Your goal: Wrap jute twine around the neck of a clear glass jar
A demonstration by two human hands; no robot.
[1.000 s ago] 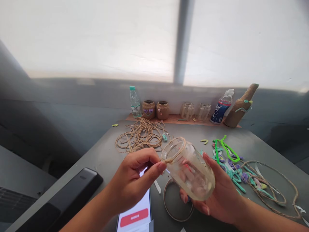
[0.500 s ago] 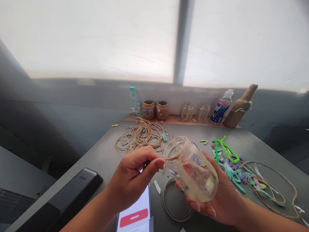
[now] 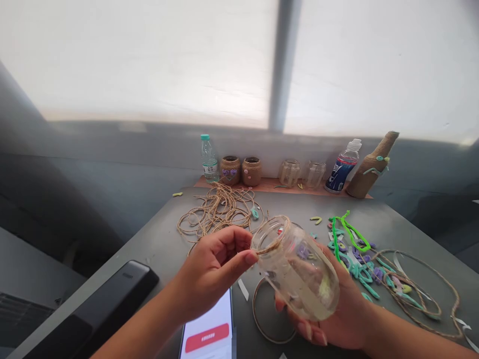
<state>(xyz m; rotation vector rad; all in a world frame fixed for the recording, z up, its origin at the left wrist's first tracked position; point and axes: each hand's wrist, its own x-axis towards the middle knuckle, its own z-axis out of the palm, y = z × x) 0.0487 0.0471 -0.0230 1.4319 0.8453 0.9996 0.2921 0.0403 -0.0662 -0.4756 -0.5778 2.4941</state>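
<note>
A clear glass jar (image 3: 299, 279) lies tilted in my right hand (image 3: 346, 309), its mouth toward the upper left. My right fingers wrap around the jar from below and behind. A strand of brown twine (image 3: 275, 247) circles the jar's neck just under the rim. At the left side of the neck, my left hand (image 3: 220, 267) pinches the twine between thumb and fingers; the exact grip is partly hidden. Behind my left hand sits a loose heap of twine (image 3: 220, 209).
Along the back stand a water bottle (image 3: 210, 159), two twine-wrapped jars (image 3: 252, 172), two glass jars (image 3: 290, 173), a blue-labelled bottle (image 3: 341, 169) and a wrapped bottle (image 3: 368, 172). Coloured fuzzy pieces (image 3: 361, 269) lie right. A phone (image 3: 209, 324) and black case (image 3: 112, 299) are nearer left.
The jar has tipped and shifted slightly down in my right hand. My left thumb has moved a little up and right, against the jar's neck.
</note>
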